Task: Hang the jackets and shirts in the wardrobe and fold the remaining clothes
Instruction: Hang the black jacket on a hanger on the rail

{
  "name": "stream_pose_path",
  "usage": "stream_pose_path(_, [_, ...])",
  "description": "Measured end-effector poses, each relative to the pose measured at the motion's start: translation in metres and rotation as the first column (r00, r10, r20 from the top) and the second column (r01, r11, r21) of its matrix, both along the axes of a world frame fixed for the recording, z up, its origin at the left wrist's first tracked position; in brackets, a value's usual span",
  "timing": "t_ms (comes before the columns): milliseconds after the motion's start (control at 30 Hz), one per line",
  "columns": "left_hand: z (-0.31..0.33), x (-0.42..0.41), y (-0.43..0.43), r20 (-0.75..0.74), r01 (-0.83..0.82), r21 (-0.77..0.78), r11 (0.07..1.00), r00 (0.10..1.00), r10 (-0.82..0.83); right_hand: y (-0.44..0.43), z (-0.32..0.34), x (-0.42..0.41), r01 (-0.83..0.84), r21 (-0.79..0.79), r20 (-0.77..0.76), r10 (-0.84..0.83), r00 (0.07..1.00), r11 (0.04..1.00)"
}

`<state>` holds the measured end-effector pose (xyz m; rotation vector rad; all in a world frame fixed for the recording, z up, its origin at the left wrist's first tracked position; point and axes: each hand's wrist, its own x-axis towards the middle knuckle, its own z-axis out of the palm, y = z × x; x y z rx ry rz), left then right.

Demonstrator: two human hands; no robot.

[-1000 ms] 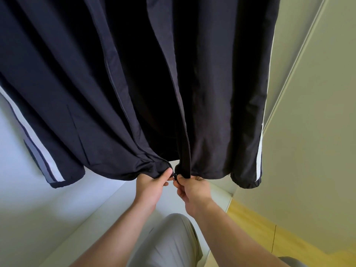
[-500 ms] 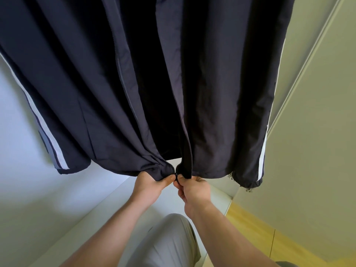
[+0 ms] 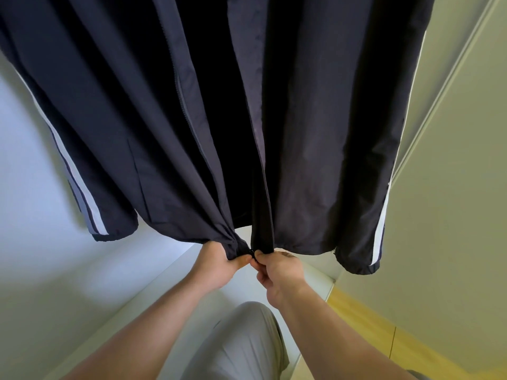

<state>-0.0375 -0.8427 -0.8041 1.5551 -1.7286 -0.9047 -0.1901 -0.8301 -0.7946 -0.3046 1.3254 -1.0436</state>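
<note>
Left hand (image 3: 216, 266), fingers curled and thumb pressed in, pinches the bunched hem corner of the navy track jacket (image 3: 131, 127). Right hand (image 3: 279, 270), just beside it, grips the opposite front edge in the same way. The zipper base (image 3: 251, 252) lies between the two thumbs. The jacket hangs above both hands, front open, with white-striped sleeves to either side. Below the wrists is a grey trouser leg (image 3: 247, 341); right of the right hand is a yellow wooden floor (image 3: 367, 322).

No readable text, labels, brands or numbers anywhere. The dark jacket (image 3: 301, 133) has only plain white and grey sleeve stripes, no lettering or logo.
</note>
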Motion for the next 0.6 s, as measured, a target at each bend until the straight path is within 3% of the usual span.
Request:
stream_pose_path(200, [0.005,-0.004,-0.006,-0.034,-0.018,-0.024,1.0,0.999,0.017,-0.004,-0.001,-0.004,-0.038,-0.081,-0.034,0.035,0.999,0.996])
stream_pose_path(333, [0.007,0.001,-0.012,-0.039,-0.029,0.024,0.999,0.999,0.03,-0.007,0.002,-0.009,-0.094,0.024,-0.081,0.096,0.992,0.995])
stream_pose_path(433, [0.008,0.006,-0.015,-0.029,-0.022,0.059,0.998,0.999,0.024,-0.009,-0.001,-0.013,-0.065,0.049,-0.199,0.074,0.977,0.997])
stream_pose_path(533, [0.007,0.009,-0.014,-0.031,-0.027,0.077,0.997,0.999,0.03,-0.011,0.001,-0.011,-0.021,0.073,-0.22,0.037,0.975,0.997])
stream_pose_path(600, [0.006,0.008,-0.013,-0.034,-0.029,0.065,0.997,0.999,0.032,-0.012,0.004,-0.009,-0.008,-0.004,-0.257,0.007,0.966,1.0])
